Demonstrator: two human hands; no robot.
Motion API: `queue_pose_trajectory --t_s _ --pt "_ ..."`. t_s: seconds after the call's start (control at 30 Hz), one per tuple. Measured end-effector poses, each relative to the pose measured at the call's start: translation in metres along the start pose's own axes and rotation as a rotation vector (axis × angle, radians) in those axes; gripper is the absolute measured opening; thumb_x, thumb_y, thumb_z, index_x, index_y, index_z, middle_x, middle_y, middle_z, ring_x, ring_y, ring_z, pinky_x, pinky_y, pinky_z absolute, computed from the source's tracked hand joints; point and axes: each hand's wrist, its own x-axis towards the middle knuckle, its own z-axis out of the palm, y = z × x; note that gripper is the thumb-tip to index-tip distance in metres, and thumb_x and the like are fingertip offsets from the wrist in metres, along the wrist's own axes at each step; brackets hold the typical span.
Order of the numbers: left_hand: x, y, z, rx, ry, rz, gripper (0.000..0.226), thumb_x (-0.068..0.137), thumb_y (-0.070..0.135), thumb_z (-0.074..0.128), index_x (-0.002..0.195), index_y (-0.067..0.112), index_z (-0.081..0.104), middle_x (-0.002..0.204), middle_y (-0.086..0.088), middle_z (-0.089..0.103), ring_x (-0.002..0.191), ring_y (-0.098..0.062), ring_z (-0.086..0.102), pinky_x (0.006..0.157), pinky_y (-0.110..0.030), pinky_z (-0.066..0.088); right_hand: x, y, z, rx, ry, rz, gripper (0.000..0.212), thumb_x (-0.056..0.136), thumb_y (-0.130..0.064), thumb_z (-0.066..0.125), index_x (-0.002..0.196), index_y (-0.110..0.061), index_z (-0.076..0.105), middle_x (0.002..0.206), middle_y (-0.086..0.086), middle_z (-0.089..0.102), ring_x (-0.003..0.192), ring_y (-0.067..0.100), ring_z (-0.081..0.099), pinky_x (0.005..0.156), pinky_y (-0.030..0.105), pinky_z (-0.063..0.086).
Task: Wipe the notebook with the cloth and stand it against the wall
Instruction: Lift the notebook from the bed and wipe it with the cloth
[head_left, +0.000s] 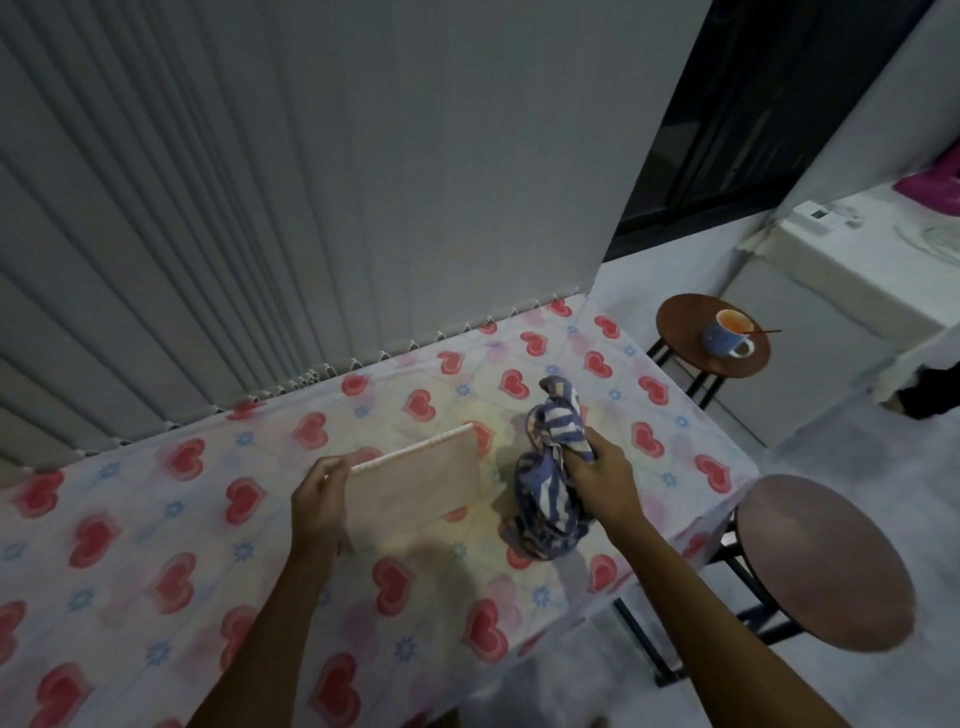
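Notebook (415, 480), pale pink and spiral-bound, tilted in left hand (319, 506) grip; right hand (602, 480) clutches striped cloth (550, 467)

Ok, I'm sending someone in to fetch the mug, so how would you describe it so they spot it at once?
Look right of the table with the heart-print cloth, to the two round stools. The mug stands on the farther, smaller, dark brown stool, beside the white cabinet. It is blue outside, orange inside, with a thin stick poking out, and it is the only thing on either stool.
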Motion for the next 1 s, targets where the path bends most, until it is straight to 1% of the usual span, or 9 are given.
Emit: queue_pose_trajectory --t_s 0.13,0.33,0.47,0.53,0.6,0.67,0.8,0.87,1.0 --pt "-0.001 -0.002 -0.003 0.037 -0.02 0.122 0.013 0.095 0.018 0.064 0.098 0.009 0.075 0.101 -0.008 0.073 0.088 -0.016 0.061 0.072 -0.029 0.047 0.002 0.0 0.008 0.015 -0.027 0.019 0.026 0.081 -0.035 0.046 0.099 -0.029 0.065 0.093 0.015 0.073 0.083 0.031 0.066 0.073 0.039 0.05" --pt "0.0 -0.005 -0.01 0.101 -0.066 0.179 0.009 0.094 0.013 0.066 0.092 0.009 0.074 0.1 -0.014 0.074 0.083 -0.011 0.061 0.076 -0.034 0.049 0.004 0.005 0.018 0.029 -0.048 0.018 0.037 0.081 -0.034 0.047 0.103 -0.015 0.069 0.092 0.012 0.073 0.081 0.026 0.065 0.067 0.027 0.047" --pt "-0.006 0.003 -0.012 0.071 -0.081 0.232 0.013 0.097 0.015 0.063 0.097 0.004 0.072 0.086 -0.01 0.067 0.058 0.005 0.059 0.054 -0.013 0.047 0.004 0.005 0.023 0.041 -0.07 0.006 0.038 0.081 -0.034 0.047 0.105 -0.017 0.07 0.093 0.011 0.073 0.079 0.022 0.064 0.064 0.022 0.045" --pt "-0.006 0.005 -0.015 0.078 -0.092 0.262 0.013 0.097 0.018 0.064 0.095 0.01 0.073 0.092 -0.005 0.073 0.073 0.002 0.065 0.07 -0.023 0.053 0.004 0.007 0.024 0.047 -0.063 0.005 0.037 0.082 -0.033 0.047 0.106 -0.017 0.07 0.095 0.011 0.073 0.081 0.025 0.065 0.065 0.021 0.045" --pt "-0.004 0.007 -0.018 0.109 -0.119 0.281 0.011 0.095 0.02 0.066 0.091 0.014 0.074 0.097 -0.001 0.075 0.092 -0.013 0.068 0.085 -0.036 0.054 0.003 0.009 0.025 0.051 -0.068 0.011 0.031 0.089 -0.029 0.05 0.109 -0.016 0.069 0.096 0.011 0.072 0.082 0.026 0.064 0.067 0.02 0.045" --pt "-0.006 0.006 -0.019 0.169 -0.147 0.302 0.01 0.094 0.016 0.066 0.088 0.015 0.073 0.096 0.0 0.075 0.096 -0.018 0.068 0.086 -0.036 0.054 0.003 0.009 0.026 0.059 -0.071 0.013 0.028 0.092 -0.026 0.051 0.11 -0.015 0.069 0.097 0.01 0.071 0.082 0.024 0.062 0.068 0.018 0.044" --pt "-0.013 0.005 -0.015 0.239 -0.161 0.33 0.012 0.093 0.009 0.067 0.086 0.016 0.074 0.092 0.005 0.075 0.09 -0.011 0.068 0.079 -0.026 0.049 0.002 0.007 0.031 0.08 -0.087 0.012 0.037 0.081 -0.035 0.045 0.105 -0.02 0.069 0.096 0.009 0.073 0.081 0.023 0.064 0.066 0.019 0.046" --pt "-0.013 0.004 -0.015 0.249 -0.147 0.322 0.011 0.093 0.011 0.067 0.087 0.017 0.074 0.092 0.005 0.075 0.091 -0.012 0.067 0.079 -0.028 0.05 0.001 0.007 0.032 0.081 -0.096 0.011 0.032 0.081 -0.035 0.045 0.099 -0.023 0.067 0.095 0.01 0.073 0.08 0.024 0.064 0.066 0.024 0.046" --pt "-0.016 0.007 -0.016 0.286 -0.131 0.336 0.009 0.094 0.015 0.067 0.09 0.019 0.074 0.096 0.005 0.075 0.097 -0.01 0.067 0.086 -0.033 0.053 -0.001 0.011 0.03 0.075 -0.099 -0.001 0.034 0.08 -0.034 0.046 0.103 -0.023 0.067 0.093 0.005 0.071 0.081 0.023 0.063 0.066 0.021 0.045"
